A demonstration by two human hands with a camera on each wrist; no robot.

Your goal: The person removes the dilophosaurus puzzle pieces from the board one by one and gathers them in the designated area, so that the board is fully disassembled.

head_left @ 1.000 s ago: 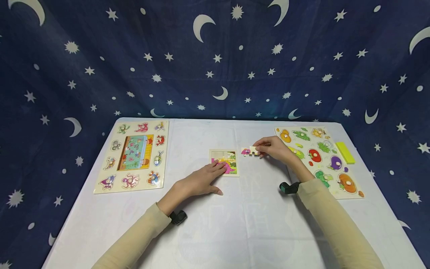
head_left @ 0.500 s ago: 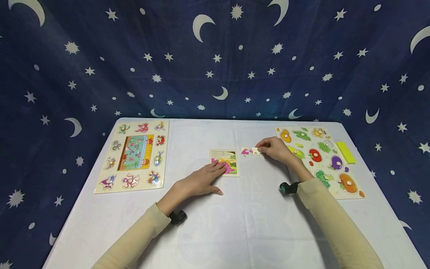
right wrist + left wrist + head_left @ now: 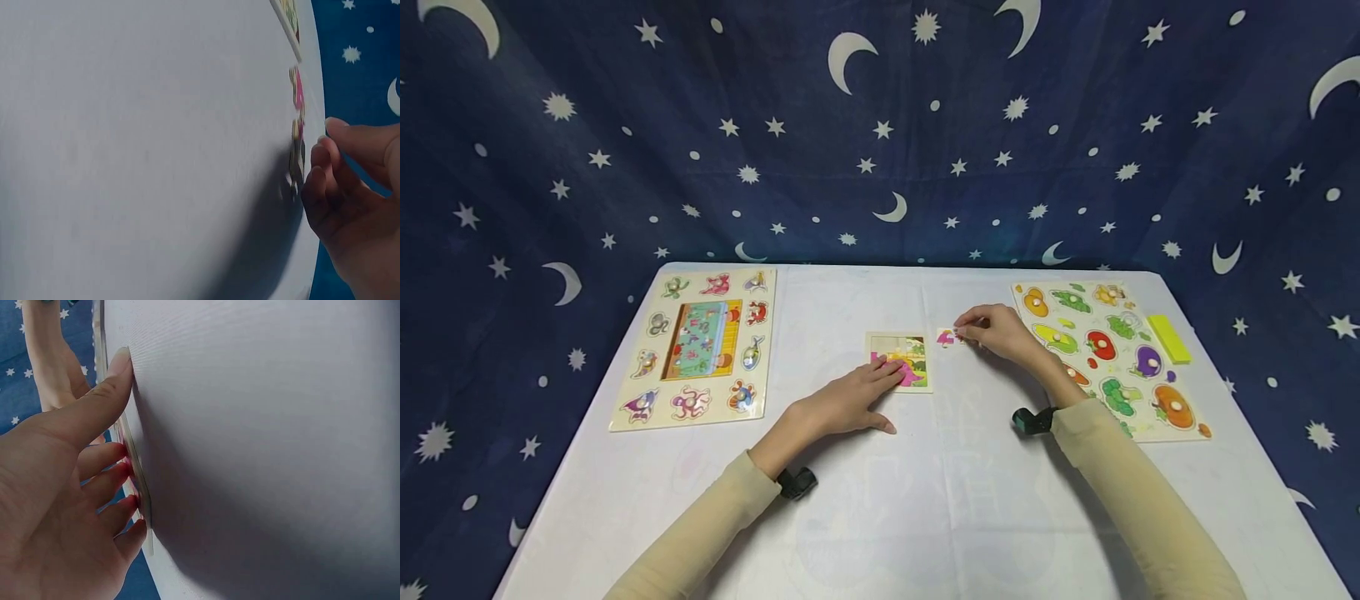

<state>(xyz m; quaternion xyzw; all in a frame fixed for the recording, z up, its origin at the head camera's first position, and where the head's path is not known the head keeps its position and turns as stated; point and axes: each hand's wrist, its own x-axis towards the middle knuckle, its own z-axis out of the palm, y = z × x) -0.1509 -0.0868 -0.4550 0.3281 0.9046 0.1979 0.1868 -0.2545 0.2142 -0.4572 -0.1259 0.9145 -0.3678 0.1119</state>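
Note:
A small framed jigsaw tray (image 3: 917, 377) with a pink and yellow picture lies in the table's middle, partly covered by my left hand (image 3: 842, 404). The left fingers rest straight on it; in the left wrist view the fingertips (image 3: 132, 501) touch its surface. To its right lies a pink-printed jigsaw piece (image 3: 944, 337). A second jigsaw piece (image 3: 297, 156) lies beside it, mostly hidden by my right hand (image 3: 1003, 333) in the head view. In the right wrist view, bent right fingers hover just above the pieces, with nothing visible between thumb and index.
A sea-animal peg puzzle board (image 3: 647, 408) lies on the left of the white table (image 3: 880, 533). On the right lies a vegetable peg puzzle board (image 3: 1150, 429), with a yellow block (image 3: 1169, 338) beside it. A dark star-print cloth (image 3: 805, 200) hangs behind.
My right hand first set the second piece beside the pink-printed one, then moved left over the pieces. My left hand stays on the tray.

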